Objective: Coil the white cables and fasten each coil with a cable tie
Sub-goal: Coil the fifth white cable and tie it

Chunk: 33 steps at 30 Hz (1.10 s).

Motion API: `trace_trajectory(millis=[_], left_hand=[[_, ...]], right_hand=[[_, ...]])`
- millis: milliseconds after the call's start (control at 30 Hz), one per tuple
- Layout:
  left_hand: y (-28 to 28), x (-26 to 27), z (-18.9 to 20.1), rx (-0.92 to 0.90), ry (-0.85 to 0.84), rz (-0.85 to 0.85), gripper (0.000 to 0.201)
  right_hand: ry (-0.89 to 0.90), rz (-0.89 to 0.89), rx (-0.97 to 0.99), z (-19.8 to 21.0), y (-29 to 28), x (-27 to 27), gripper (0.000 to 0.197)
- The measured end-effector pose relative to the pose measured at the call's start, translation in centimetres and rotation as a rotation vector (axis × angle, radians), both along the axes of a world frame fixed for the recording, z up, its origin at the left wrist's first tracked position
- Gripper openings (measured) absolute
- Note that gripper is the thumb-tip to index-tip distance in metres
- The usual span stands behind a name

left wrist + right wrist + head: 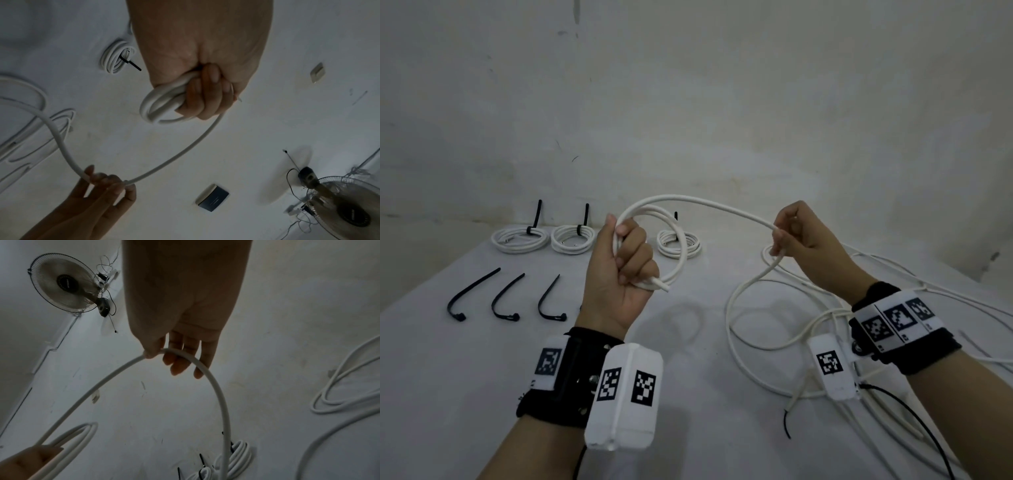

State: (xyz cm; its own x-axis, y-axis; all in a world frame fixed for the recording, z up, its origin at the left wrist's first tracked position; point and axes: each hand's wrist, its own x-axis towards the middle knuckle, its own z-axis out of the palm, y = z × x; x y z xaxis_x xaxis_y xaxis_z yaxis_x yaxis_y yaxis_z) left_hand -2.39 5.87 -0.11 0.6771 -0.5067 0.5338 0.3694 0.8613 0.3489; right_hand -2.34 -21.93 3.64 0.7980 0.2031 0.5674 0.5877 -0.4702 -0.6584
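Observation:
My left hand [631, 255] is raised above the table and grips a partly wound coil of white cable [654, 219], seen close in the left wrist view as the coil [162, 100] in my fist [205, 91]. The cable arcs over to my right hand [786, 236], which pinches it between thumb and fingers [156, 352]. From there the cable [218, 389] drops to loose loops [750, 308] on the table. Three finished coils, each with a black tie, lie at the back: left [520, 240], middle [573, 238], right [679, 245].
Three loose black cable ties [472, 294] [506, 298] [549, 299] lie in a row on the white table [482, 359] at the left. More slack white cable [945, 291] spreads over the right side. A wall rises just behind the table. A fan [65, 283] hangs overhead.

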Motion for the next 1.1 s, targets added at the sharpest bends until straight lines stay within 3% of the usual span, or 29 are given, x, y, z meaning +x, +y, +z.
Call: trace_trajectory(millis=[100, 233, 300, 367, 467, 567, 667, 767, 933, 1100], left_hand=[[0.7, 0.6, -0.1, -0.045, -0.003, -0.012, 0.041], [1.0, 1.0, 0.0, -0.083, 0.032, 0.109, 0.033], [1.1, 0.6, 0.3, -0.035, 0.089, 0.294, 0.036], [1.1, 0.3, 0.8, 0.036, 0.137, 0.438, 0.04], [0.7, 0.1, 1.2, 0.139, 0.172, 0.51, 0.039], [-0.2, -0.2, 1.2, 0.241, 0.187, 0.507, 0.044], [-1.2, -0.5, 1.0, 0.345, 0.182, 0.482, 0.046], [-2.4, -1.2, 0.9, 0.443, 0.159, 0.445, 0.043], [-4.2, -3.0, 0.7, 0.748, -0.042, 0.565, 0.03], [-4.1, -3.1, 0.9, 0.646, 0.053, 0.361, 0.043]], right_hand=[[0.034, -0.008, -0.028, -0.8, 0.1, 0.2, 0.019], [-0.221, -0.156, -0.277, -0.5, 0.7, -0.2, 0.016], [-0.349, -0.118, -0.481, -0.4, 1.3, -0.9, 0.007], [-0.451, -0.068, -0.71, -1.0, 2.1, -1.7, 0.016], [-0.518, 0.009, -0.92, -1.6, 4.2, -3.3, 0.019], [-0.561, 0.123, -0.992, -1.6, 6.8, -4.7, 0.016], [-0.614, 0.214, -0.944, -0.7, 8.9, -5.9, 0.017], [-0.534, 0.297, -0.724, 0.7, 10.2, -6.6, 0.009], [-0.326, 0.192, -0.403, 2.6, 10.7, -5.1, 0.029], [-0.243, 0.053, -0.22, 2.0, 9.4, -3.1, 0.023]])
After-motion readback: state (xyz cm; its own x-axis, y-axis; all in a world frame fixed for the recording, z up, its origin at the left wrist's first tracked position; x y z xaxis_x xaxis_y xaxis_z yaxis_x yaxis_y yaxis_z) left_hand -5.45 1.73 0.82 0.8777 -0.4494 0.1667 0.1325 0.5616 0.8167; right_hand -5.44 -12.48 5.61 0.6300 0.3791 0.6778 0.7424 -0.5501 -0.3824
